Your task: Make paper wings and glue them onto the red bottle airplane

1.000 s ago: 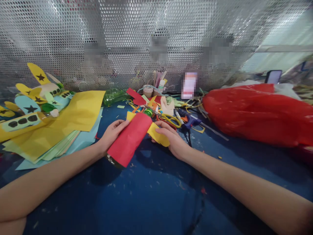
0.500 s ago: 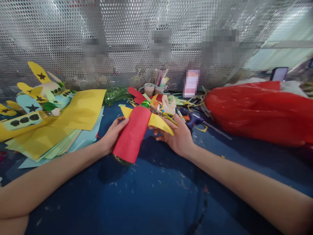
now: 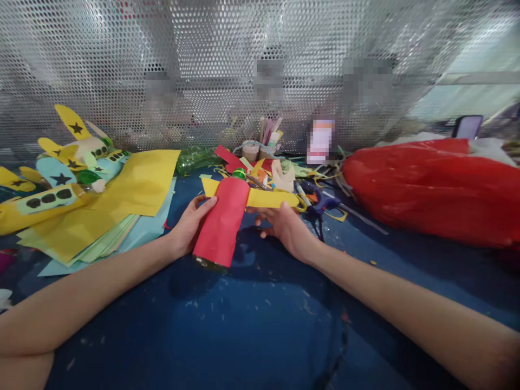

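A plastic bottle wrapped in red paper (image 3: 222,225) is tilted above the blue table, its green cap pointing away from me. My left hand (image 3: 193,222) grips its left side, thumb on the paper and most fingers hidden behind. A yellow paper wing (image 3: 268,198) sticks out to the right of the bottle, and part of another yellow wing (image 3: 209,187) shows on the left. My right hand (image 3: 290,227) is at the right wing, thumb against its lower edge and index finger beneath it; the other fingers are loosely curled.
Yellow paper sheets (image 3: 142,181) and finished bottle planes (image 3: 49,203) lie left. Behind are a green bottle (image 3: 197,160), paper scraps (image 3: 282,176), yellow-handled scissors (image 3: 301,201) and a blue glue gun (image 3: 325,200). A red plastic bag (image 3: 426,189) fills the right, before a perforated metal screen (image 3: 227,65).
The right wing, bent downward before, now stretches out nearly flat. My right thumb has come to its lower edge. The bottle stays in my left hand with little movement.
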`<state>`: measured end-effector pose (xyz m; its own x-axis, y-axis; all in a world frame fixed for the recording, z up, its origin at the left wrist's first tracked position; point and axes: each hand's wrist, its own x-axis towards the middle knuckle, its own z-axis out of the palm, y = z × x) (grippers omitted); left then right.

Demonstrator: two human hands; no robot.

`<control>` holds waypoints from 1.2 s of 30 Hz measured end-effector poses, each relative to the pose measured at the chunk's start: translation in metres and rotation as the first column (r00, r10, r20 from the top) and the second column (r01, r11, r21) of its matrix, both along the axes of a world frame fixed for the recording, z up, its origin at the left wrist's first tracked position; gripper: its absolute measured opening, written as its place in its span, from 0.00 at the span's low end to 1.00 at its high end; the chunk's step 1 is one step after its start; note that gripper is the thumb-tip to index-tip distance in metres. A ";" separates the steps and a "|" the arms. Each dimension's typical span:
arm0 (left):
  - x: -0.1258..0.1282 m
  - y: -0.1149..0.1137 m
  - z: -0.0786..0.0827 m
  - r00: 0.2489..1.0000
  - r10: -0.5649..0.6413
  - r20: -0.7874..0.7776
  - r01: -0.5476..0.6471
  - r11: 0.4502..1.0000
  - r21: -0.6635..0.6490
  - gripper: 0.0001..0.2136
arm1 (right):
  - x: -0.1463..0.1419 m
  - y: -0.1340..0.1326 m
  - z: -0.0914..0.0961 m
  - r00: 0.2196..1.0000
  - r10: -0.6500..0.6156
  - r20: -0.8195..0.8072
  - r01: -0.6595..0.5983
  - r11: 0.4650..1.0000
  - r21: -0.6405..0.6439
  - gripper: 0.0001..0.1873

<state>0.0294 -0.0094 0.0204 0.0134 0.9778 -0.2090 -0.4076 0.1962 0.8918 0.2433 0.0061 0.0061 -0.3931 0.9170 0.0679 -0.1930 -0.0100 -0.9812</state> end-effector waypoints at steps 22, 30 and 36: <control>0.002 -0.001 0.004 0.982 -0.184 0.053 0.183 0.983 0.017 0.17 | -0.004 0.001 -0.007 0.995 -0.078 0.059 0.075 0.995 0.059 0.14; 0.001 -0.001 -0.001 0.990 -0.134 0.044 0.131 0.990 0.059 0.13 | -0.005 0.001 -0.007 0.995 -0.092 0.032 0.091 0.995 0.037 0.14; -0.001 0.001 -0.004 0.995 -0.098 0.021 0.097 0.994 0.050 0.15 | -0.004 0.003 -0.010 0.994 -0.112 0.017 0.111 0.994 0.015 0.14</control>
<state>0.0288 -0.0083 0.0162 0.1133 0.9806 -0.1597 -0.4098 0.1926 0.8916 0.2388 0.0086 -0.0034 -0.2896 0.9542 0.0749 -0.1751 0.0241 -0.9843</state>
